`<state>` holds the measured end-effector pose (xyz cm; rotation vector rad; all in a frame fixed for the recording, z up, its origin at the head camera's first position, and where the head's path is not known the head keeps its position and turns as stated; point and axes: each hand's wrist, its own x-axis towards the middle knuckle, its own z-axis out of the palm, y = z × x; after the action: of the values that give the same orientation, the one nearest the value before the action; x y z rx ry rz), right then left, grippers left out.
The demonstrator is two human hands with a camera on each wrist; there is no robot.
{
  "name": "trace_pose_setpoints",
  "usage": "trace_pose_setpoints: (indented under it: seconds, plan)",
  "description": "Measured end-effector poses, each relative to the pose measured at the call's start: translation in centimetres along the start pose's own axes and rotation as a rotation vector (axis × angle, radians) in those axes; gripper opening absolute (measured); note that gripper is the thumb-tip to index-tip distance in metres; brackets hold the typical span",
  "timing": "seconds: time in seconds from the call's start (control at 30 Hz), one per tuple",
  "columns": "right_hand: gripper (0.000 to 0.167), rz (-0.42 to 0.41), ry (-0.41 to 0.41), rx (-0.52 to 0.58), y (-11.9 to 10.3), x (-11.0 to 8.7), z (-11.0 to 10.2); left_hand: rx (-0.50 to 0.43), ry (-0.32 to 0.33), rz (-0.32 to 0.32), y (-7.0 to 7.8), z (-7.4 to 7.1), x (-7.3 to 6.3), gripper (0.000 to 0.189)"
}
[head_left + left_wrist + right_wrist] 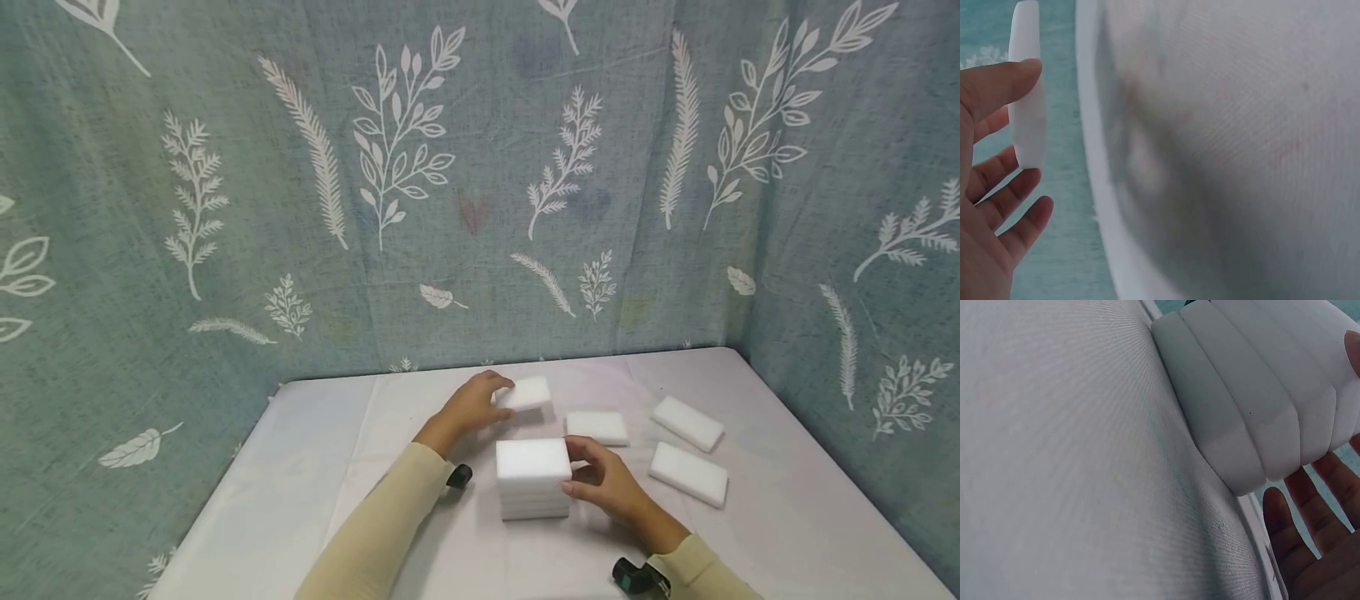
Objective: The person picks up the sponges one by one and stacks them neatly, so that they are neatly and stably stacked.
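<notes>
In the head view, my left hand (471,407) holds a white sponge (529,392) above the far part of the table. The left wrist view shows that sponge (1027,119) edge-on, gripped between the thumb and fingers. Nearer to me stands a neat stack of white sponges (533,479). My right hand (611,487) grips the stack's right side near the top, thumb toward the front and index finger at the back corner. Seen from the right wrist, the stacked sponges (1241,394) lie flush, with fingers (1313,506) along their side; the thumb is partly cut off.
Behind the stack lies one loose white sponge (597,427). Farther right are two more, a back sponge (687,422) and a front sponge (688,474). A white cloth covers the table (315,467). Leaf-patterned curtain (480,183) hangs along its back and sides.
</notes>
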<state>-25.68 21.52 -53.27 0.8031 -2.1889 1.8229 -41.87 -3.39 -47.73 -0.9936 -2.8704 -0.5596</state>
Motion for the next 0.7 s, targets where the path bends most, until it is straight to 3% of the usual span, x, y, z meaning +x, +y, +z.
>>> trace_pose_setpoints:
  seconds: [0.37,0.7]
  plan:
    - [0.056,0.003,-0.001,0.007,0.3,0.1,0.2,0.044,0.069,0.094,2.2,-3.4,-3.2,0.048]
    - [0.058,0.026,0.008,-0.013,-0.1,0.0,0.0,0.059,0.150,0.198,3.8,-4.7,-6.0,0.047]
